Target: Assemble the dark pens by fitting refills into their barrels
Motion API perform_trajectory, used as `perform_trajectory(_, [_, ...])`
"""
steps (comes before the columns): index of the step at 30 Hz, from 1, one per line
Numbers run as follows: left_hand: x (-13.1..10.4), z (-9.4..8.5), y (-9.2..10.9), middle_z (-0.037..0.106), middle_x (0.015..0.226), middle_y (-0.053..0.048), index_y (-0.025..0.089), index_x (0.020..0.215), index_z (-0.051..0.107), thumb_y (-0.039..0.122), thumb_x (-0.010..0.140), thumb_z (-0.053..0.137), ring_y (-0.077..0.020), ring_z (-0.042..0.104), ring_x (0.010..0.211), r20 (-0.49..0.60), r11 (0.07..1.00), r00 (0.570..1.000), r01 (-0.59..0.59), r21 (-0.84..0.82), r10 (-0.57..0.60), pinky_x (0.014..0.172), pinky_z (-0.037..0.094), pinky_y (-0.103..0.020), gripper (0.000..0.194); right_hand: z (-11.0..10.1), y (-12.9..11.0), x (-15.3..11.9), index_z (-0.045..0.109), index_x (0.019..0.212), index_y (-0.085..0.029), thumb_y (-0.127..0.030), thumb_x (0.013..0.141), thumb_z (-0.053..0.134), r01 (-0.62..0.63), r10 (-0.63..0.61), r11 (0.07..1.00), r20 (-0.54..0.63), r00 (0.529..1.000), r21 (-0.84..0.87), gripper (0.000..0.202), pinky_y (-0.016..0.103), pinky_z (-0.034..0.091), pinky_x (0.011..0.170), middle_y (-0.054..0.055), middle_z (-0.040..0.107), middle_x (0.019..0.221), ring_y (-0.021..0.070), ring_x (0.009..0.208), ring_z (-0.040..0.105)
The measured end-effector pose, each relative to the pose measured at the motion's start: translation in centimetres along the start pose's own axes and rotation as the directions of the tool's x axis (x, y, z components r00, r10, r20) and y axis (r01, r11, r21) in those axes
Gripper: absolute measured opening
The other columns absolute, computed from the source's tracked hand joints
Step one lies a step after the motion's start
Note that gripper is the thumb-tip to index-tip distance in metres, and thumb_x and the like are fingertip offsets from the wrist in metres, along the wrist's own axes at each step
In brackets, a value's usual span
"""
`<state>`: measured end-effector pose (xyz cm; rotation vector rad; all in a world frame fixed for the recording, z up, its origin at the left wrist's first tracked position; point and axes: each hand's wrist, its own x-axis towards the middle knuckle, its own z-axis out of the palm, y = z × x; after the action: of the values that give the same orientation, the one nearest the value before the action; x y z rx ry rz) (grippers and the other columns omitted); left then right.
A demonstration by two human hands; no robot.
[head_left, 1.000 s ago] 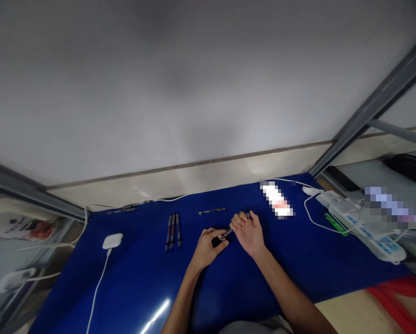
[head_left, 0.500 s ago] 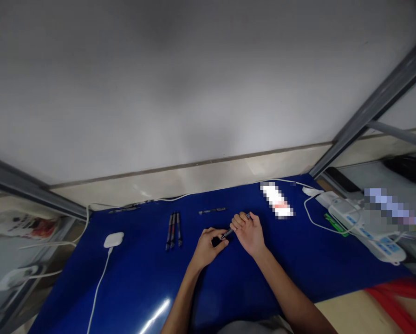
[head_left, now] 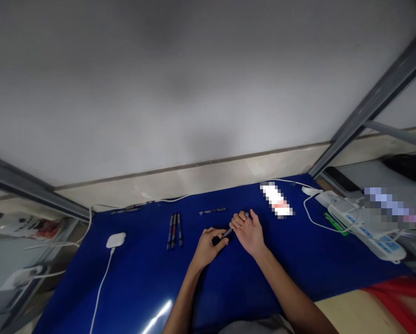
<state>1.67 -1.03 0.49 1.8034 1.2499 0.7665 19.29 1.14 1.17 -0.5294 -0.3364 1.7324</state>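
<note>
Between my hands a dark pen (head_left: 227, 233) is held at a slant above the blue tabletop (head_left: 236, 287). My left hand (head_left: 208, 246) pinches its lower end between thumb and fingers. My right hand (head_left: 246, 232) has its fingers curled round the upper part, palm turned up and thumb sticking out; the pen's top end shows past the fingers. Beyond my hands another pen (head_left: 212, 211) lies crosswise. To the left, three dark pens (head_left: 174, 231) lie side by side, the middle one with some red on it.
A white earbud case (head_left: 116, 240) on a cable lies at the left. Thin dark items (head_left: 131, 208) lie by the wall. At the right are a blurred-out bright rectangle (head_left: 276, 200), a green object (head_left: 335, 223) and a white power strip (head_left: 368, 232) with cables. Metal posts (head_left: 361, 111) flank the table.
My right thumb has lifted away from the pen's top end and now sticks up. Both hands stay in nearly the same place on the pen. The view has shifted slightly.
</note>
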Motion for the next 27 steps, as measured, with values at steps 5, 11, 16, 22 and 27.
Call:
perform_trajectory(5, [-0.3, 0.2, -0.2, 0.071, 0.075, -0.004, 0.019, 0.092, 0.074, 0.044, 0.085, 0.062, -0.0182, 0.063, 0.078, -0.169, 0.962, 0.981, 0.051, -0.267, -0.099, 0.08, 0.046, -0.032, 0.029, -0.6, 0.9, 0.6, 0.056, 0.08, -0.022, -0.057, 0.093, 0.045, 0.116, -0.125, 0.931, -0.002, 0.992, -0.347, 0.039, 0.035, 0.047, 0.08, 0.003, 0.055, 0.083, 0.0175, 0.081, 0.056])
perform_trajectory(11, [-0.9, -1.8, -1.5, 0.068, 0.075, -0.004, 0.014, 0.095, 0.071, 0.05, 0.082, 0.064, -0.0158, 0.062, 0.073, -0.391, 0.9, 0.888, 0.055, -0.432, -0.242, 0.072, 0.047, -0.026, 0.039, -1.0, 1.6, -0.3, 0.065, 0.091, -0.02, -0.055, 0.095, 0.044, 0.199, -0.16, 0.668, 0.122, 0.979, -0.717, 0.04, 0.03, 0.043, 0.067, 0.003, 0.061, 0.078, 0.0159, 0.07, 0.055])
perform_trajectory(16, [-1.1, -3.1, -1.7, 0.067, 0.083, -0.005, 0.013, 0.094, 0.069, 0.053, 0.079, 0.066, -0.0136, 0.059, 0.073, -0.565, 0.858, 0.755, -0.005, -0.513, -0.333, 0.069, 0.046, -0.024, 0.042, -0.2, 2.9, -1.6, 0.065, 0.072, -0.021, -0.045, 0.094, 0.053, 0.292, -0.024, 0.419, 0.311, 0.95, -0.86, 0.034, 0.029, 0.036, 0.065, 0.0, 0.057, 0.066, 0.0155, 0.067, 0.05])
perform_trajectory(22, [-1.7, -0.7, 0.1, 0.069, 0.083, -0.005, 0.016, 0.091, 0.068, 0.054, 0.087, 0.053, -0.0175, 0.061, 0.078, -0.398, 0.928, 0.872, 0.147, -0.343, -0.285, 0.073, 0.045, -0.027, 0.042, 0.4, 4.5, -2.3, 0.053, 0.063, -0.023, -0.038, 0.099, 0.042, 0.399, 0.038, 0.229, 0.418, 0.908, -0.888, 0.041, 0.033, 0.033, 0.072, 0.0, 0.051, 0.064, 0.0183, 0.071, 0.046])
perform_trajectory(27, [-1.7, -1.4, -0.2, 0.062, 0.072, -0.004, 0.019, 0.07, 0.063, 0.049, 0.093, 0.044, -0.0196, 0.055, 0.075, -0.525, 0.941, 0.835, 0.294, 0.17, -0.166, 0.074, 0.041, -0.032, 0.041, 0.4, 4.4, -2.3, 0.05, 0.066, -0.022, -0.034, 0.099, 0.044, 0.449, 0.068, 0.131, 0.46, 0.885, -0.884, 0.036, 0.034, 0.033, 0.076, 0.0, 0.054, 0.068, 0.0178, 0.072, 0.047])
